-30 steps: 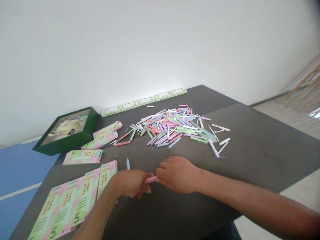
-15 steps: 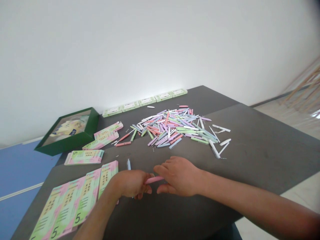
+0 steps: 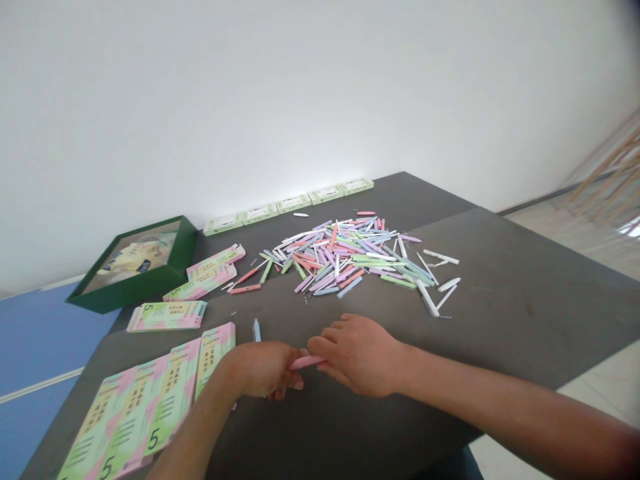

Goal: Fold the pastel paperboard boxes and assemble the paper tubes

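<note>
A pink pen barrel (image 3: 306,362) lies between my two hands, above the near part of the table. My left hand (image 3: 265,368) is closed round its left end. On its right end, my right hand (image 3: 357,357) has its thumb and fingers closed. The ends of the barrel are hidden in my fingers. A light blue pen (image 3: 257,330) sticks out just behind my left hand, its lower part covered by that hand. Past my hands is a loose pile of pastel pen parts (image 3: 330,257), in pink, green, purple, blue and white.
Flat printed cartons (image 3: 135,407) marked 5 lie at the near left, more cartons (image 3: 167,315) behind them. A green box (image 3: 135,290) holding plastic packets stands at the left edge. Small pale green boxes (image 3: 295,203) line the wall. White pen parts (image 3: 440,293) lie right of the pile.
My right thumb and fingers have closed onto the pink barrel's right end; they were apart before. My left hand keeps its hold almost unmoved.
</note>
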